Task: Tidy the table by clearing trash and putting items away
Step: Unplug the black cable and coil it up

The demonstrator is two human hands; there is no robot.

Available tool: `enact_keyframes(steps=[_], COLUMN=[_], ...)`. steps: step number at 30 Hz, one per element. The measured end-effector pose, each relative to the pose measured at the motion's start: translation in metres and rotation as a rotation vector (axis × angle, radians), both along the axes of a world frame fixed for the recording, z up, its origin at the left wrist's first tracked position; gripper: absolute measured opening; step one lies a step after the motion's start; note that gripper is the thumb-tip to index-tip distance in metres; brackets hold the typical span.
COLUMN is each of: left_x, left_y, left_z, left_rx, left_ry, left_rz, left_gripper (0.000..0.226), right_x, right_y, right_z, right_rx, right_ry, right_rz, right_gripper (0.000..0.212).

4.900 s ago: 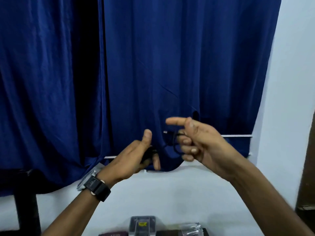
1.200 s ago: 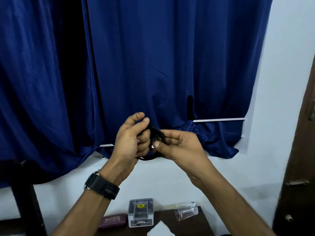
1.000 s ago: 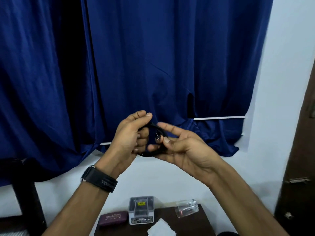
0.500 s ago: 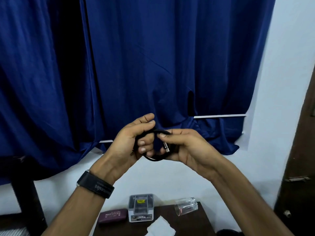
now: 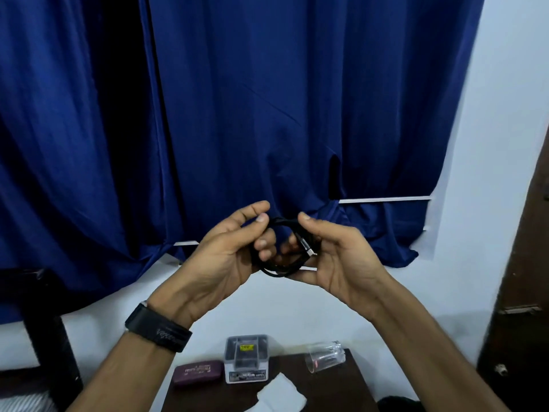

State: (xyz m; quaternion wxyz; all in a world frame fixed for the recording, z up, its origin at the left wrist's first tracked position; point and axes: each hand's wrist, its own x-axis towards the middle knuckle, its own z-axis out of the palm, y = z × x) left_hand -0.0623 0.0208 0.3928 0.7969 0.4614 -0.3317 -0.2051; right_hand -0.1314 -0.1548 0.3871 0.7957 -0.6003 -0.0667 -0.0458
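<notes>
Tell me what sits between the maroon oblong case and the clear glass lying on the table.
A clear plastic box with a yellow sticker stands between the maroon oblong case and the clear glass, as the head view shows.

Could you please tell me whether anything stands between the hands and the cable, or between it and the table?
Nothing visible does. The left hand and right hand both grip the coiled cable, with only air between it and the table below. A box, tissue, glass and case take up part of it.

Dark wooden table (image 5: 350,391) — maroon case (image 5: 198,372), clear box (image 5: 247,363), toppled glass (image 5: 325,356), white tissue (image 5: 280,395).
</notes>
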Motion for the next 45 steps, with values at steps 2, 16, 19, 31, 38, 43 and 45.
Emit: enact_keyframes(steps=[2, 16, 19, 31, 38, 43, 45], left_x=[-0.001, 0.006, 0.008, 0.061, 0.075, 0.08, 0.087], left_y=[-0.004, -0.011, -0.014, -0.035, -0.033, -0.056, -0.067], left_z=[-0.001, -0.047, -0.071, -0.231, -0.377, -0.449, -0.467], left_rx=[-0.045, 0.068, 0.121, 0.372, 1.027, 1.382, 1.468], left_ry=[0.042, 0.045, 0.066, 0.323, -0.331, -0.708, -0.756], left_rz=[0.049, 0.246, 0.265, 0.378, 0.545, 0.275, 0.202], left_gripper=[0.04, 0.012, 0.015, 0.014, 0.015, 0.045, 0.057], right_x=[0.001, 0.007, 0.011, 0.046, 0.096, 0.156, 0.184], right_y=[0.002, 0.004, 0.002, -0.041, -0.082, -0.105, -0.115], right_z=[-0.003, -0.039, -0.06, -0.201, -0.299, -0.358, -0.374], right_rx=[0.009, -0.034, -0.063, -0.146, -0.191, -0.391, -0.597], right_ry=[-0.007, -0.016, 0.044, 0.298, 0.461, 0.532, 0.517], right_rz=[0.002, -0.088, -0.144, -0.371, -0.492, -0.464, -0.45], right_gripper=[0.027, 0.017, 0.011, 0.034, 0.035, 0.036, 0.028])
